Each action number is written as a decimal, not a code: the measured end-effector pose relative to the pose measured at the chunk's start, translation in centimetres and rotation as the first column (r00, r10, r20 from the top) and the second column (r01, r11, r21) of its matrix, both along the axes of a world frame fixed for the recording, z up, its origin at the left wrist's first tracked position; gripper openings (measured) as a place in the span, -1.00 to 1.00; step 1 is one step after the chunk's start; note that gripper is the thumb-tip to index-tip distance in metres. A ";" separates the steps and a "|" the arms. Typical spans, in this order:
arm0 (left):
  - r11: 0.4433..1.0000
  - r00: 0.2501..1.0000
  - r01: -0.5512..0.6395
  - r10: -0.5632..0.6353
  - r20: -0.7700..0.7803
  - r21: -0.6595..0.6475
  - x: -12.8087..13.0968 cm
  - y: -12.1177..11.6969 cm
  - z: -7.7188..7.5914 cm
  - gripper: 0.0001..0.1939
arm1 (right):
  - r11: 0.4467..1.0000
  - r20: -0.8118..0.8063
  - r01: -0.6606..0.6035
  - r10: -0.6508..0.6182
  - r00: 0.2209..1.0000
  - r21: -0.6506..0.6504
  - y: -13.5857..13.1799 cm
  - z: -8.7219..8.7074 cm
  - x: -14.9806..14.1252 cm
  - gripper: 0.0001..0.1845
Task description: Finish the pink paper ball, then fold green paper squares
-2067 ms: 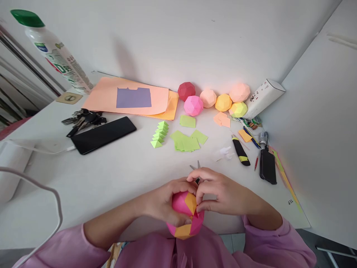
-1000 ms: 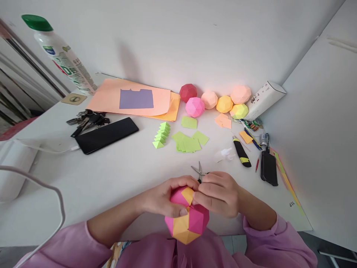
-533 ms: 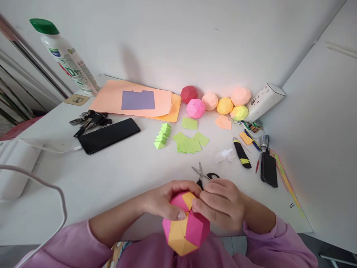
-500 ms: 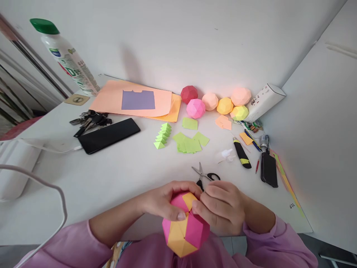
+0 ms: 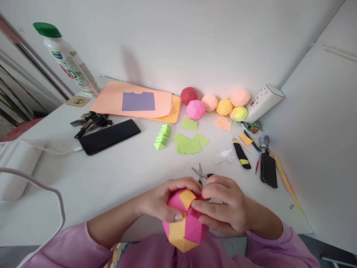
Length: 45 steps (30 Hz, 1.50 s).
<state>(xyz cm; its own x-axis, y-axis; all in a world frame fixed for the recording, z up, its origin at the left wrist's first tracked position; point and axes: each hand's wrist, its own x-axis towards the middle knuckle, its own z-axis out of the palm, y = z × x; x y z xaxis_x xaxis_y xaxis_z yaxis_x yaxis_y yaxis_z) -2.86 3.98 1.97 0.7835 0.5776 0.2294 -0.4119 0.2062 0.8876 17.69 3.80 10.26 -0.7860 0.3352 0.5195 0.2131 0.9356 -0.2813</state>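
Note:
A pink and yellow folded-paper ball (image 5: pixel 182 234) is held over the table's front edge, close to my body. My left hand (image 5: pixel 173 199) wraps its upper left side, thumb pressed on the near face and fingers over the top. With bent fingers, my right hand (image 5: pixel 225 203) grips the ball's upper right, where a yellow flap (image 5: pixel 187 200) meets the pink paper; its fingertips are partly hidden. Just beyond the hands lie open scissors (image 5: pixel 201 172), their handles partly covered by my right hand.
Green paper squares (image 5: pixel 192 145) and a row of folded green pieces (image 5: pixel 162 137) lie mid-table. Several finished paper balls (image 5: pixel 195 109) line the wall. A black phone (image 5: pixel 110 137), keys (image 5: pixel 93 121) and a bottle (image 5: pixel 74 63) are left; a cutter (image 5: pixel 241 153) is right.
My right hand has shifted slightly up, its fingers spreading a little along the ball's right side. The ball has tilted slightly, showing more of the yellow flap. My left hand keeps its hold.

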 end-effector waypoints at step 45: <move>0.467 0.588 -0.369 0.787 -0.188 0.803 1.0 -0.7 -1.3 -0.45 | 0.680 0.098 0.262 -0.271 0.958 -0.685 0.7 -4.7 -1.2 -0.53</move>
<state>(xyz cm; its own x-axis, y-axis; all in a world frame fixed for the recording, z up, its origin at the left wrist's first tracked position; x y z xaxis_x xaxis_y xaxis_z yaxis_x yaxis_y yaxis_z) -1.88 3.29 0.67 0.4124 0.7941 0.4465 0.3208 -0.5853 0.7447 16.44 4.50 5.56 -0.6030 0.7948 0.0685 0.4158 0.3864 -0.8233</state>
